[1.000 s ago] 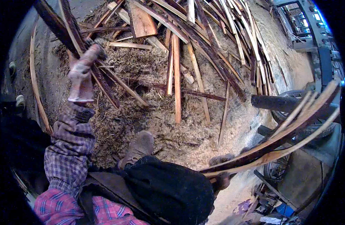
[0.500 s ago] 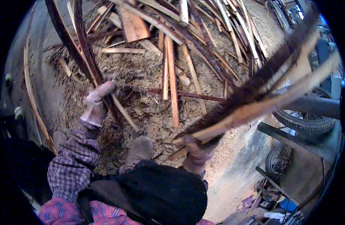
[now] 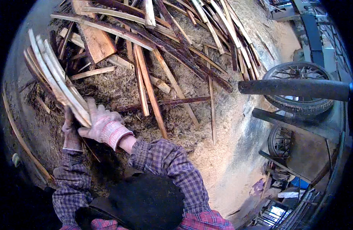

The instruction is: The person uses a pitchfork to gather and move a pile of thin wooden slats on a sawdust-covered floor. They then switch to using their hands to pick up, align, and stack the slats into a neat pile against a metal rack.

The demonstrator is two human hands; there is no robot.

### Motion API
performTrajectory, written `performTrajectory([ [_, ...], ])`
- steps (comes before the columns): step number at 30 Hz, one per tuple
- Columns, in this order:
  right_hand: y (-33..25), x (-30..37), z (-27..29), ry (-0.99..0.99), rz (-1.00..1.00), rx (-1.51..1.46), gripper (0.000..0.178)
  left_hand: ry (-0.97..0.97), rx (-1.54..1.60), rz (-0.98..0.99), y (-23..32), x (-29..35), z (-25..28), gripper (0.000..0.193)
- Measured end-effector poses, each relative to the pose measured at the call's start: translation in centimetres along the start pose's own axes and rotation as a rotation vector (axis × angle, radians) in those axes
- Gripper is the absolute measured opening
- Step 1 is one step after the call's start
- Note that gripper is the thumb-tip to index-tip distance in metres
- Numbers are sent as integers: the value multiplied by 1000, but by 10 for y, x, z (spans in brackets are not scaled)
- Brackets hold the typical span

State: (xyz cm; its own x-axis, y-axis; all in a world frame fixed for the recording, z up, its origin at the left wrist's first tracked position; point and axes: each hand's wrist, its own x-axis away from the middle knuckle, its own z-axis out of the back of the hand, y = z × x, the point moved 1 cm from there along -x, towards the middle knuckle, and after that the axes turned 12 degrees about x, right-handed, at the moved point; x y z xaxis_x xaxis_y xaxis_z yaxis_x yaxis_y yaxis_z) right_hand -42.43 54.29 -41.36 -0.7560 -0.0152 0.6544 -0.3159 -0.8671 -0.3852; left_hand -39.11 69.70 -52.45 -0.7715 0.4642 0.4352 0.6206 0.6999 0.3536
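Note:
A bundle of long wood strips [image 3: 63, 90], pale on the cut faces and dark with bark on the outer side, rises toward the far left. My left hand [image 3: 71, 128], in a soiled knit glove, wraps the near end of the bundle from the left and below. Against the same end, on its right side, my gloved right hand [image 3: 101, 123] closes with its fingers partly hidden by the wood. My arms wear checked sleeves [image 3: 169, 163].
Loose wood strips [image 3: 149, 92] and a broad orange-brown board [image 3: 98, 42] lie over bark and sawdust ahead. Several slats [image 3: 238, 34] are heaped at the far right. A spoked wheel [image 3: 299, 101] and a dark metal beam [image 3: 291, 89] stand on the right. One curved strip [image 3: 21, 140] lies at the far left.
My right hand has swung its strips from the right over to the left, beside my left hand. The strips now form one bundle. The view has shifted too.

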Motion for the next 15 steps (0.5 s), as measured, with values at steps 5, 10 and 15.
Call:
performTrajectory([
  [5, 10, -2, -11, 34, 15, -18, 87, 83, -165, 6, -2, -7, 8, 48],
  [10, 72, 39, 9, 606, 285, -130, 51, 241, -47, -43, 1, -10, 37, 50],
  [15, 243, 72, 71, 1173, 83, 225, 75, 239, -298, -135, 10, -10, 61, 53],
])
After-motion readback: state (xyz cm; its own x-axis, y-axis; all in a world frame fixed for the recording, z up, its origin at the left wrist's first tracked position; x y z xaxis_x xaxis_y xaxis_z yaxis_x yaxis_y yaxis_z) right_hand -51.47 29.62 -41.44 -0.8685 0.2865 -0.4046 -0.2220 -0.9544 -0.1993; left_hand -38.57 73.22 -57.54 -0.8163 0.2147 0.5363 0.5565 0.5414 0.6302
